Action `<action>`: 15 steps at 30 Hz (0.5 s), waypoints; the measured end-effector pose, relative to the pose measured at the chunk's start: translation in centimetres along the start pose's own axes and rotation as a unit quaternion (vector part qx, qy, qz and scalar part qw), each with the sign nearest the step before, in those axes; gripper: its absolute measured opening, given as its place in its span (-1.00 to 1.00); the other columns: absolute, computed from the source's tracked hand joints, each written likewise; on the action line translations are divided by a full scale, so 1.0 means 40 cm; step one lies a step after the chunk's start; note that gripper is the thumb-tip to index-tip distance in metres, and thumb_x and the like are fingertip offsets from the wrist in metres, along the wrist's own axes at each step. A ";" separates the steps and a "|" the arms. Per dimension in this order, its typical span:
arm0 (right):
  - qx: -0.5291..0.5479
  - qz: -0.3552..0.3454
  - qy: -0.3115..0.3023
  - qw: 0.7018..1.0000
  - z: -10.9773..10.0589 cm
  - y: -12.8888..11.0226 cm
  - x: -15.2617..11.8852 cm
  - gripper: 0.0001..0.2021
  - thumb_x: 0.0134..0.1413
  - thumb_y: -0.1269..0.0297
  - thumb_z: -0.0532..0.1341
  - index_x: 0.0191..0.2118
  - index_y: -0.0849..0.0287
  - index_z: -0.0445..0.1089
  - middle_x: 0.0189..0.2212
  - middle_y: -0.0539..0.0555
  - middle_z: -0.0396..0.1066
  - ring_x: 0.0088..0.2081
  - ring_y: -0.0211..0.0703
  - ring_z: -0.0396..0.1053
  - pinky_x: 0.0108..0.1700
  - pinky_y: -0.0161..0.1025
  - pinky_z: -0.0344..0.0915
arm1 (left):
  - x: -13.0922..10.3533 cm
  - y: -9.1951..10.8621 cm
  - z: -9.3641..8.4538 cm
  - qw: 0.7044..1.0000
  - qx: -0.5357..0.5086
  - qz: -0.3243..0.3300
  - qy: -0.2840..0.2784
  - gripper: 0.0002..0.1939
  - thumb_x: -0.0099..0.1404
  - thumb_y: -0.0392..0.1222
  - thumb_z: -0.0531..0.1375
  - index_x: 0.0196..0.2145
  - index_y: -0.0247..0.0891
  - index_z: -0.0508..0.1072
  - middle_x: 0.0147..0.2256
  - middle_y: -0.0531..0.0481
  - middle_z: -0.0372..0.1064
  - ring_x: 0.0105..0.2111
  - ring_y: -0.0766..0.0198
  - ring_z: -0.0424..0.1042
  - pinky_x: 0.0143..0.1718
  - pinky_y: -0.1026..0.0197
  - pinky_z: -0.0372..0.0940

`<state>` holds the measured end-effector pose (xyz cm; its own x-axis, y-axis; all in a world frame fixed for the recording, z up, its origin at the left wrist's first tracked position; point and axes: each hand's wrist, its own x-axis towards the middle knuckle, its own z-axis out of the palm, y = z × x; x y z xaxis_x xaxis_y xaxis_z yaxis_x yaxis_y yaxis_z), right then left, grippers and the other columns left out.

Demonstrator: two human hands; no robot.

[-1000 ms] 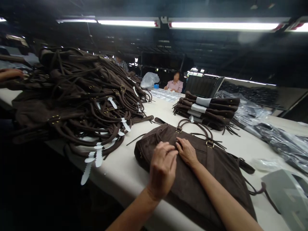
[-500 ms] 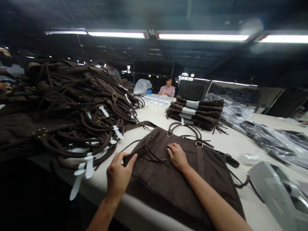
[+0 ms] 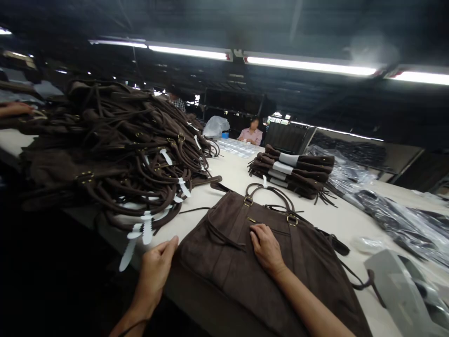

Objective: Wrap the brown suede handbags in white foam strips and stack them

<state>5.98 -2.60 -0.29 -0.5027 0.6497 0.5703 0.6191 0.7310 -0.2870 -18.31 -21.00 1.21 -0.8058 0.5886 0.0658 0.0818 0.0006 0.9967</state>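
Observation:
A dark brown bag point(image 3: 259, 271) with looped handles and brass-coloured rings lies flat on the white table point(image 3: 196, 220). On the bag's upper middle, just below a small metal zip pull, rests my right hand point(image 3: 267, 248), its fingers bent and pressed together; anything under the fingertips is hidden. Just off the bag's left edge is my left hand point(image 3: 154, 269), thumb up and fingers curled in; whether something is inside it cannot be seen. A thin cord lies on the bag's left part.
A large heap of brown bags point(image 3: 115, 135) with white tags covers the left side. Folded brown bags with grey bands point(image 3: 291, 168) stand behind. Plastic-wrapped items point(image 3: 396, 215) and a grey device point(image 3: 400, 290) are at right. Another person point(image 3: 251, 133) sits far back; someone's hand point(image 3: 16, 109) shows at far left.
My left hand has let go of the bag's left corner and moved left and down. My right hand remains on the bag. The view has shifted, and another person's hand now shows at far left.

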 end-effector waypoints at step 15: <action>0.054 -0.204 -0.057 0.976 0.070 -0.064 0.266 -0.40 0.00 0.60 0.01 0.19 0.15 0.34 0.21 0.09 0.27 0.21 -0.06 0.17 0.28 -0.06 0.13 | -0.101 0.066 0.057 0.858 0.391 0.330 0.047 -0.90 0.35 -0.33 0.10 -0.33 -0.21 0.36 -0.34 -0.01 0.38 -0.36 0.17 0.44 -0.40 0.18 0.26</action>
<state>-2.65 3.03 4.35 -0.7614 0.3136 0.5674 0.2886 0.9477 -0.1365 -13.52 -21.54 3.48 -0.4734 0.6019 0.6431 0.8772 0.2561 0.4061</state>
